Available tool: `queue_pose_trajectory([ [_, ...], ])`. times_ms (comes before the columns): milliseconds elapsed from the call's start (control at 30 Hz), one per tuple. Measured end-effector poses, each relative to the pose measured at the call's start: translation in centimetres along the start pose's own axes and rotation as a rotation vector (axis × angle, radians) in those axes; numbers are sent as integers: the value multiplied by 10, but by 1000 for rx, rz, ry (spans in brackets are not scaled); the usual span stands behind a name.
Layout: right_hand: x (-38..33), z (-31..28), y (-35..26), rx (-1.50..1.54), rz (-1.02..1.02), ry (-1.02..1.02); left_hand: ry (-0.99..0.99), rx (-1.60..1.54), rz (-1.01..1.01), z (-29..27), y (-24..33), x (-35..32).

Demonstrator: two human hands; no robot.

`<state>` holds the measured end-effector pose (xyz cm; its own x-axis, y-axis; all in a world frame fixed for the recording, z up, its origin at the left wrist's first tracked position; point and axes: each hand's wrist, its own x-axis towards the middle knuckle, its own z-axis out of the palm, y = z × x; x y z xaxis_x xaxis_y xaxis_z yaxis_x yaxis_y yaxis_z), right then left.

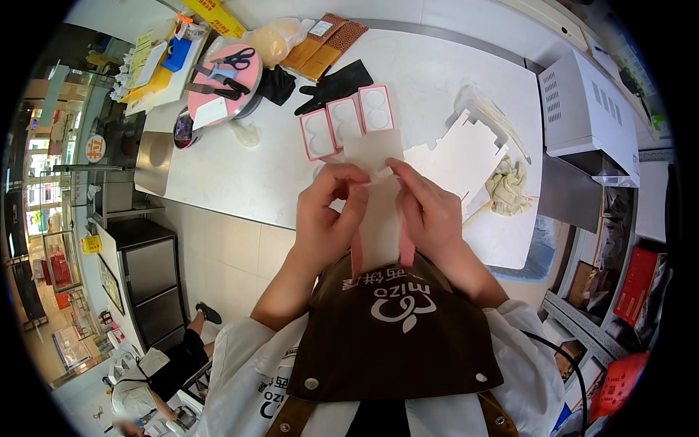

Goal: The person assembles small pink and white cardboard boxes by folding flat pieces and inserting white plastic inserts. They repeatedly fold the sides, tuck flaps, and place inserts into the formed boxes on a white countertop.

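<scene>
Three pink trays, perhaps cardboard, black glove

Three trays lie on the table at 12 o'clock from the hands; rag at 3; scissors at 11.

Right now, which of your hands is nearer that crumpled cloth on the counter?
Right. The right hand is just left of the crumpled cloth; the left hand is farther left.
</scene>
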<state>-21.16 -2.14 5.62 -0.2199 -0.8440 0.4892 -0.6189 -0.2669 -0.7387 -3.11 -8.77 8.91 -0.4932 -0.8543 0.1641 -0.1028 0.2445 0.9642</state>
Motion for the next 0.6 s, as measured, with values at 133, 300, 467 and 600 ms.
queue_pose_trajectory([
  [133,0,-3,-4,27,58,-64,-59,-49,-33,0,-4,-4],
  [300,-1,-2,-3,21,22,-43,66,-123,-59,14,-10,-11],
  [467,-1,-2,-1,8,4,-29,38,32,-4,9,-6,-10],
  [600,-5,-2,-1,102,104,-42,-15,101,18,6,-12,-10],
])
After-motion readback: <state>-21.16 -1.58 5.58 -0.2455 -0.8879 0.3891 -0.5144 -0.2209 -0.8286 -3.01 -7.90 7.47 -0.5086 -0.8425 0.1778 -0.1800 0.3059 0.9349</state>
